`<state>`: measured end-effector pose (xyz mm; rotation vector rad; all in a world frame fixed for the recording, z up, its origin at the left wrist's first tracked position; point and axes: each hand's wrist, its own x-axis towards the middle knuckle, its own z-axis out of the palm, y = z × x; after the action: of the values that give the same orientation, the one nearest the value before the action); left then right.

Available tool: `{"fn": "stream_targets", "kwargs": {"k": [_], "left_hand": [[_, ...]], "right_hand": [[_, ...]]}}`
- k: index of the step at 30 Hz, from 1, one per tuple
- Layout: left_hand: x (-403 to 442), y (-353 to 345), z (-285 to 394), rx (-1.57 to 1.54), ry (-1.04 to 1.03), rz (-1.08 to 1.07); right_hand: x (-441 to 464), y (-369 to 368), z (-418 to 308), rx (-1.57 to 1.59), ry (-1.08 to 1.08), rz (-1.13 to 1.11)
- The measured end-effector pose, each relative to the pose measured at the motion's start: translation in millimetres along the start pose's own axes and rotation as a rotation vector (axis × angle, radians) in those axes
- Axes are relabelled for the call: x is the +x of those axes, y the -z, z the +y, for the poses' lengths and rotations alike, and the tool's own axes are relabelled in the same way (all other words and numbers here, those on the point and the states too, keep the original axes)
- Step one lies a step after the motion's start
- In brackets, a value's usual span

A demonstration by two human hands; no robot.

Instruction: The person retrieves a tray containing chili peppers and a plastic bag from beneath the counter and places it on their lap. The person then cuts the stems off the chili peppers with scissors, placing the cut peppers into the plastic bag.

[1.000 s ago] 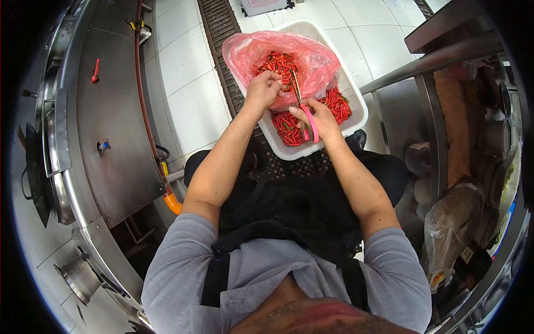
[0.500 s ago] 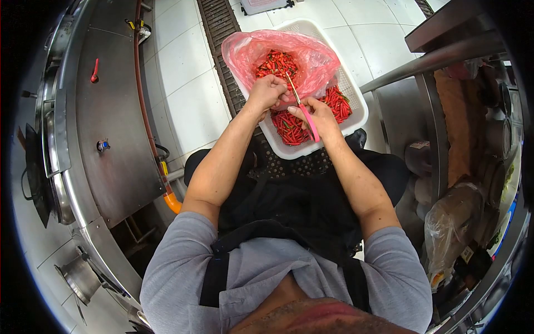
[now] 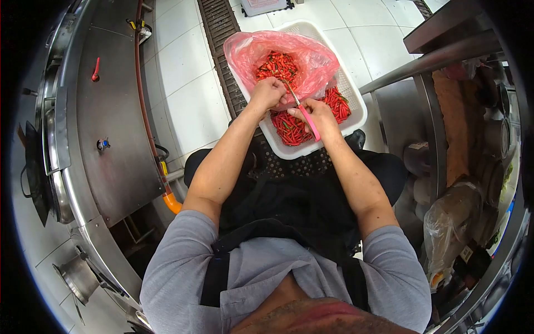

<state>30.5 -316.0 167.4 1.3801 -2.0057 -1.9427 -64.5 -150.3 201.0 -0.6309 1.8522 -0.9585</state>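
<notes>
My right hand [image 3: 318, 116] grips a pair of scissors [image 3: 308, 123] with pink handles, their metal blades pointing up and left over the mouth of a pink plastic bag [image 3: 242, 49]. Close to the blade tips, my left hand [image 3: 269, 93] is closed in a pinch; what its fingers hold is hidden. Cut red chili pieces [image 3: 277, 64] lie inside the bag. The bag rests in a white perforated plastic basket [image 3: 360, 108]. Whole red chilies [image 3: 292, 131] fill the basket's near side, below and right of the bag.
A steel counter [image 3: 119, 122] with a red lever runs along my left. To the right stands a metal rack [image 3: 434, 117] holding containers and a clear plastic bag [image 3: 450, 222]. A floor drain grate [image 3: 225, 39] crosses the white tiles beside the basket.
The scissors' handles have come closer together and the blade tips sit slightly lower. My left hand has shifted only a little, staying beside the blades.
</notes>
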Motion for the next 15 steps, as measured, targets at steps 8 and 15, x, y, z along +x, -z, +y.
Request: {"fn": "stream_targets", "kwargs": {"k": [8,15], "left_hand": [[-13.4,5.6,20.9,0.431,-0.428,0.284],[-39.5,-26.2,30.2,0.547,-0.591,-0.038]], "right_hand": [[5.1,2.4,9.9,0.179,0.068,0.036],[-27.5,59.1,-7.2,0.291,0.149,0.286]]}}
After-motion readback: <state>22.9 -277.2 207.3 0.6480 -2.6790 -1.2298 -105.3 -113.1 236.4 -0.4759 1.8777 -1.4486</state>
